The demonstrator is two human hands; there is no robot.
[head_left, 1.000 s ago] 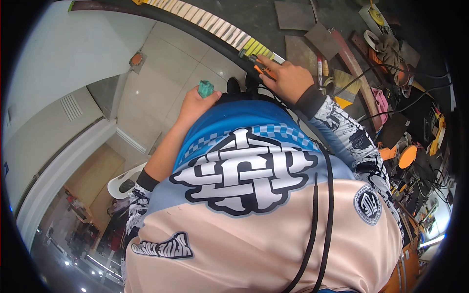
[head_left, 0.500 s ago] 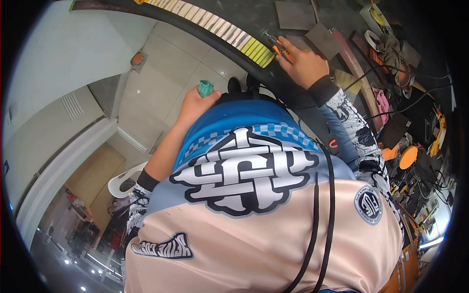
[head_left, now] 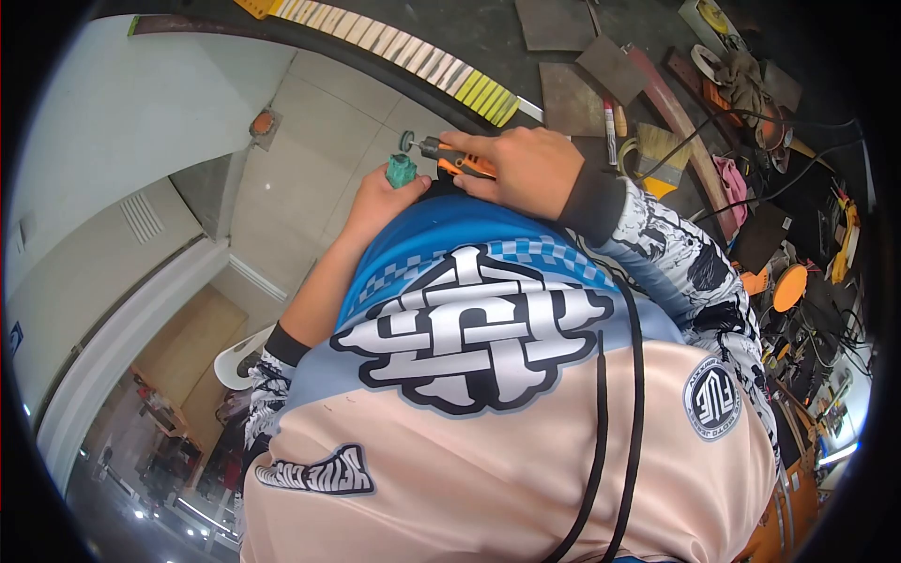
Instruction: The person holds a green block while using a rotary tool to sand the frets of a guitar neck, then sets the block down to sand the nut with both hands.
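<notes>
My left hand [head_left: 380,197] is closed around a small green block [head_left: 401,170] with a rough, carved-looking top, held upright in front of my waist. Gripped in my right hand [head_left: 537,171] is an orange and black rotary tool [head_left: 458,159] that points left. At the tool's tip a small dark disc [head_left: 406,141] sits just above the green block and close to it. Fingers of the right hand lie along the tool's body, and its far end is hidden under the palm.
A row of pale wooden strips [head_left: 394,44], ending in yellow-green strips [head_left: 486,98], lines the dark table's edge. A paintbrush [head_left: 662,155], a marker [head_left: 610,131], dark plates [head_left: 568,98] and a black cable [head_left: 741,113] lie on the right.
My right hand has lifted the rotary tool from the table edge and brought it left to the green block. My left hand stays nearly in place, still holding the block.
</notes>
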